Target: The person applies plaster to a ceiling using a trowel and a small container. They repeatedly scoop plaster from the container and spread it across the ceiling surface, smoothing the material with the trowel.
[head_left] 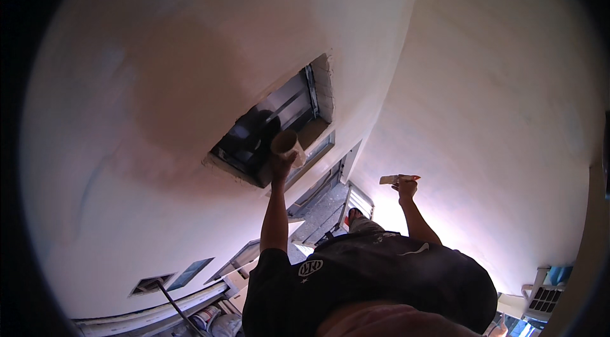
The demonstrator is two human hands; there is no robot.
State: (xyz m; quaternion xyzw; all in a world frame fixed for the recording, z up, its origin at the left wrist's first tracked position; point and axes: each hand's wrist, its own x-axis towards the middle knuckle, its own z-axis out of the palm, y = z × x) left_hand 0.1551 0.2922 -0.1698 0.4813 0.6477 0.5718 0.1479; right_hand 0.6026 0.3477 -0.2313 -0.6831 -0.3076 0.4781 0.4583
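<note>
My left hand (281, 163) grips a pale cylindrical cup (284, 145) at the lower edge of a rough-edged wall opening (325, 83), which has a metal frame and dark panes. My right hand (405, 187) is raised to the right, closed on a flat pale paintbrush (389, 180) with an orange-tipped handle, held roughly horizontal. Below, my foot in a sandal (355, 214) shows beyond my dark shirt.
The plastered wall (159, 83) has darker patches; another wall (495, 83) meets it at the right. Far below are a speckled floor (327, 203), a white slatted frame (361, 198), small openings (190, 271), a long pole (178, 311), stacked sacks (225, 324) and, lower right, a dark grille (545, 299).
</note>
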